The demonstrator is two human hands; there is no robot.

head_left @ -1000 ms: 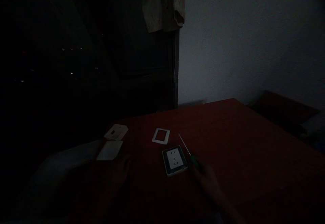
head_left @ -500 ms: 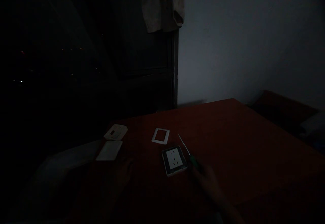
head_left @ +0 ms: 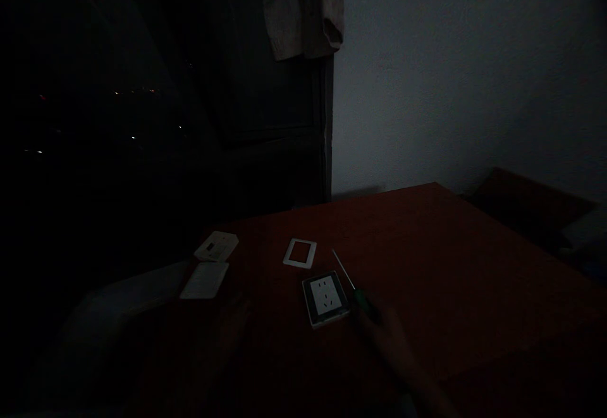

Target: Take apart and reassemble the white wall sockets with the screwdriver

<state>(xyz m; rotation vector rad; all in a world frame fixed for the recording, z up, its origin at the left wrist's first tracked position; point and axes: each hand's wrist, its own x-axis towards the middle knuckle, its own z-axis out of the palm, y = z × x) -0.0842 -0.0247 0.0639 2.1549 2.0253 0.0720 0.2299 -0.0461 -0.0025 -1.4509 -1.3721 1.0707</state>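
The room is very dark. A wall socket module (head_left: 325, 298) lies face up on the red table (head_left: 450, 266). Just right of it lies a screwdriver (head_left: 356, 288) with a thin metal shaft and a green handle. My right hand (head_left: 386, 339) rests at the handle end of the screwdriver; its fingers are too dark to make out. My left hand (head_left: 227, 329) lies faintly visible on the table left of the socket, below two white plates; whether it is open or closed is lost in the dark.
A white frame (head_left: 300, 253) lies behind the socket. Two white cover plates (head_left: 217, 246) (head_left: 205, 280) sit near the table's left edge. A cloth (head_left: 303, 7) hangs on a dark door behind. A pale wall stands at the right.
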